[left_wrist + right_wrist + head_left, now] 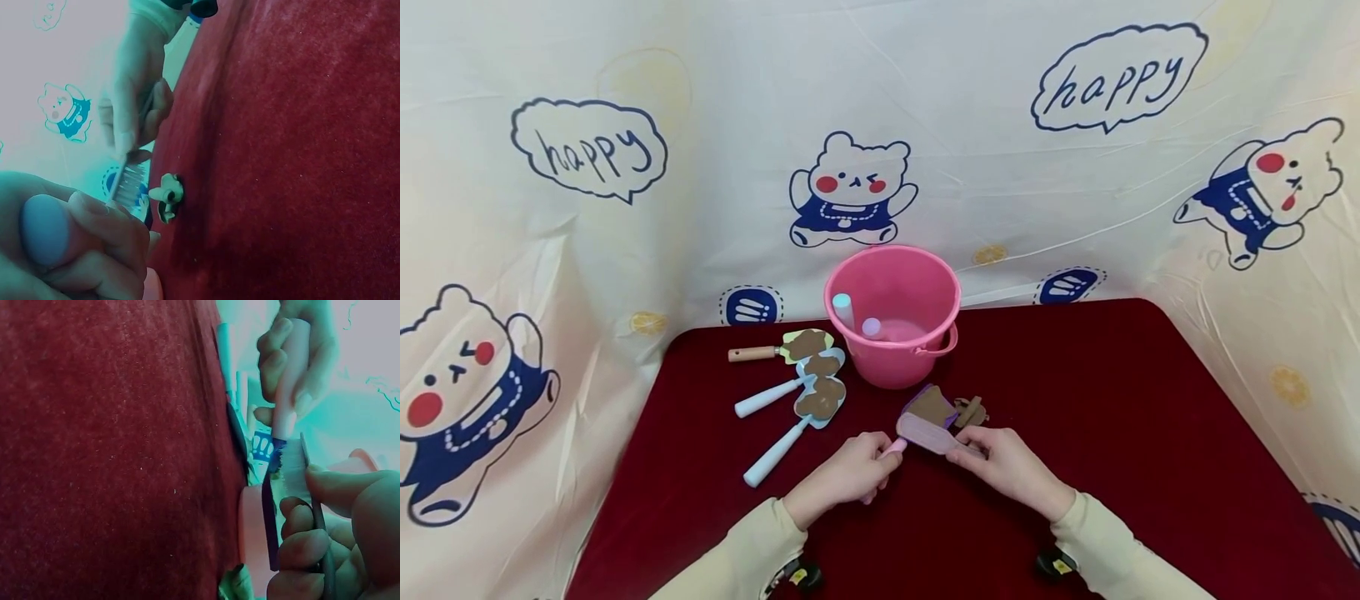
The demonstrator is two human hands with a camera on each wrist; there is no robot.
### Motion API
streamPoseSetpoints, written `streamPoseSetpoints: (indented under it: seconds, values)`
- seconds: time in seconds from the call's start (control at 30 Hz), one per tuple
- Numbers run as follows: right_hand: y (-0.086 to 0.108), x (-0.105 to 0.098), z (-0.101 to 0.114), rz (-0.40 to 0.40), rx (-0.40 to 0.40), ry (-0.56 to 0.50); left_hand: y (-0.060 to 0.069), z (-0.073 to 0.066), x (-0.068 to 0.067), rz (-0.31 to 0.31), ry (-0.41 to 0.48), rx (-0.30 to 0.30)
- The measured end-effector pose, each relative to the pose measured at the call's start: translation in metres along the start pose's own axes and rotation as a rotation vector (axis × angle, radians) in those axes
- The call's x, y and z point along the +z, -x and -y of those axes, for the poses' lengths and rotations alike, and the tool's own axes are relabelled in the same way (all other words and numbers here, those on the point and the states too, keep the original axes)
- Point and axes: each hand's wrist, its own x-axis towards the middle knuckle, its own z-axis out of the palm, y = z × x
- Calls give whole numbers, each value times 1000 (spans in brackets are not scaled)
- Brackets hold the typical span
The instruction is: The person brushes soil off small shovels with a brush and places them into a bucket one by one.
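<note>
My left hand [853, 468] grips the pink handle [294, 375] of a small toy shovel. The shovel's purple blade [931, 407] carries a layer of brown, clay-like stuff. In my right hand [1011, 468] is a brush [925, 433], pinched between thumb and fingers. Its pale bristles [294, 472] face the shovel blade and appear to touch it near the handle; the brush hides part of the blade in the head view. Just beyond the right hand lies a clump of brown pieces [972, 412] on the table.
A pink bucket [891, 362] stands at the back middle with a couple of handles inside. To the left lie a green shovel [752, 353] and two light blue shovels [775, 454], all with brown stuff on their blades. Dark red cloth [1135, 433] covers the table; a printed curtain hangs behind.
</note>
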Motion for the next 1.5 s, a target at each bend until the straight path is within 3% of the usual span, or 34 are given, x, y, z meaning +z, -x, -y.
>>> streamPoseSetpoints:
  seconds: [0.1,0.4,0.53,0.73,1.17,1.27,1.5]
  values:
    - [-1,1,-1,4,-16,23,-1,0,0,0,-6,2]
    - [-3,-3,-8,-53,94,-5,1,0,-2,-19,-57,22]
    - [-2,1,-5,-67,65,-16,0,2,-1,-19,-43,21]
    - [0,5,-5,-11,19,0,0,2,-2,6,-14,17]
    - [-5,0,-3,-92,123,37,1,-2,-5,-9,-35,6]
    - [-5,-1,-3,-101,99,33,1,1,-6,-12,-12,-4]
    - [-10,0,-1,-39,1,43,-1,3,-8,-20,27,12]
